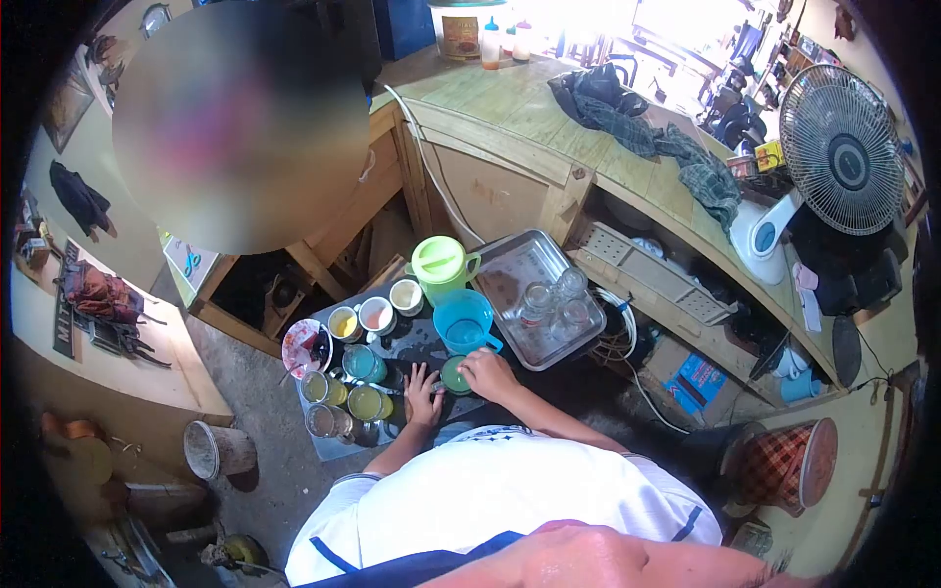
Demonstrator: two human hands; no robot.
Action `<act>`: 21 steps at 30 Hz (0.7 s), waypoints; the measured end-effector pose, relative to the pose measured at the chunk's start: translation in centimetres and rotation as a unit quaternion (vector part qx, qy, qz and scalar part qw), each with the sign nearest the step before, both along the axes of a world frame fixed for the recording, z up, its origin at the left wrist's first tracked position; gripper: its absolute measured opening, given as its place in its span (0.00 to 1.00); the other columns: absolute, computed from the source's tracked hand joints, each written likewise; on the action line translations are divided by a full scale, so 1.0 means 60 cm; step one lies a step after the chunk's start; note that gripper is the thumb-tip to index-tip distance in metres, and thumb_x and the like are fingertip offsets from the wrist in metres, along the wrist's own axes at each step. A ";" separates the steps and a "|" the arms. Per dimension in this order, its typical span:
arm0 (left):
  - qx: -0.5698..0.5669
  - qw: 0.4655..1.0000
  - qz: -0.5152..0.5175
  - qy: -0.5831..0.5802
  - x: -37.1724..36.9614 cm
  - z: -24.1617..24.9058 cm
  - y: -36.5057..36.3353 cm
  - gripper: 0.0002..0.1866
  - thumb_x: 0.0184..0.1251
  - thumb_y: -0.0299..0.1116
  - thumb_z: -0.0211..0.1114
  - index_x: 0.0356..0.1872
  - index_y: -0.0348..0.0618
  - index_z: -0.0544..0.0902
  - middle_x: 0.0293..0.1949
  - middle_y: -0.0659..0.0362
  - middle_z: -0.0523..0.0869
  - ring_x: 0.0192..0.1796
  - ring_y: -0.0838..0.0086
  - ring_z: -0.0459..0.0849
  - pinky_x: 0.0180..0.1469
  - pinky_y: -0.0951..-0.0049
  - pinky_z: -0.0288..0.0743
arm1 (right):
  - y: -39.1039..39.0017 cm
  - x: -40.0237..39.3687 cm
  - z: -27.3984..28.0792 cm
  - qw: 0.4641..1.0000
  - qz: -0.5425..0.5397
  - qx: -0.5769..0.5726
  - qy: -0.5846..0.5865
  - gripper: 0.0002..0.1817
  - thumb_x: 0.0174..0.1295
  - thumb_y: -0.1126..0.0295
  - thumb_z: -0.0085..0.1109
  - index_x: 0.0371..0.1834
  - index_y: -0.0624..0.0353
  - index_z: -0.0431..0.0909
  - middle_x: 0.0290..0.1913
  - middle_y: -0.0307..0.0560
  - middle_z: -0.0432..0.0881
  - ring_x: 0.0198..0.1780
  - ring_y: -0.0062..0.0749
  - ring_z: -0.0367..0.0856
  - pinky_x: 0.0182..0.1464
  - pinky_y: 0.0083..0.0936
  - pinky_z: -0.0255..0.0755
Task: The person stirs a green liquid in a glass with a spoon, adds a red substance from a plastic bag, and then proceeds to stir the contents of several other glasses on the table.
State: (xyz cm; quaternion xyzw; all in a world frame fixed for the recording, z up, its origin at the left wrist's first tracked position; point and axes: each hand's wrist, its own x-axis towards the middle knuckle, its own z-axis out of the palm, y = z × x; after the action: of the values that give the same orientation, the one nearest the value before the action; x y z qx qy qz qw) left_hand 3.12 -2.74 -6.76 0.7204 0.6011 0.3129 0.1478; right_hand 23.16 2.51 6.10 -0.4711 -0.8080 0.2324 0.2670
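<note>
Spreads the left hand [421, 397] with fanned fingers and palm down, released rather than clenched, just to the left of the green glass [455, 376], on the near part of the low table [338, 449]. Brings the bent fingers of the right hand [486, 375] to the green glass, at the right side of its rim; cannot tell a firm grasp from a light touch there. Has the green glass between the two hands, close to the white shirt [490, 490]. Has the blue pitcher [461, 318] just beyond the right hand, with its handle turned towards the fingers, and the yellow-green pitcher [439, 265] farther back, upright and lidded. Shows, to the left of the pitchers, a row of the pale cup [406, 297], the pinkish cup [376, 317] and the yellow cup [343, 324], named for their contents, then the patterned dish [295, 336] with something dark in it. Shows the teal glass [364, 365] in front of the cups, and several jars of yellowish liquid [370, 403] nearer the person, to the left of the left hand. Shows the metal tray [510, 279] to the right of the pitchers, with clear glass jars [572, 316] grouped in its right part. Includes, farther off, the wooden counter [490, 108] with the dark cloth [627, 125] and the fan [845, 152], plus the white bucket [218, 451] on the floor at the left
</note>
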 end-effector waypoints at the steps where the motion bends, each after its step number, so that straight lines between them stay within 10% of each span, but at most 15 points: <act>1: -0.020 1.000 -0.002 0.018 -0.003 0.000 0.000 0.26 0.57 0.38 0.65 0.59 0.44 0.77 0.69 0.46 0.66 0.74 0.48 0.57 0.71 0.40 0.48 | -0.002 0.001 -0.001 1.000 0.002 -0.002 0.000 0.10 0.58 0.65 0.58 0.29 0.59 0.85 0.33 0.49 0.83 0.42 0.45 0.80 0.43 0.39 0.74; 21: -0.055 0.994 0.018 0.092 0.001 -0.004 0.004 0.31 0.62 0.48 0.58 0.65 0.46 0.72 0.72 0.48 0.61 0.76 0.53 0.52 0.74 0.45 0.41 | 0.006 0.002 0.006 1.000 0.003 -0.015 -0.016 0.10 0.57 0.67 0.58 0.28 0.61 0.84 0.32 0.49 0.82 0.40 0.46 0.80 0.42 0.41 0.76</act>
State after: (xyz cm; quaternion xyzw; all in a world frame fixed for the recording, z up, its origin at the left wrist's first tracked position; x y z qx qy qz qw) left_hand 3.18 -2.53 -6.98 0.7259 0.6412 0.2148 0.1258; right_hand 23.31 2.85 6.49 -0.4763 -0.8097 0.2381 0.2465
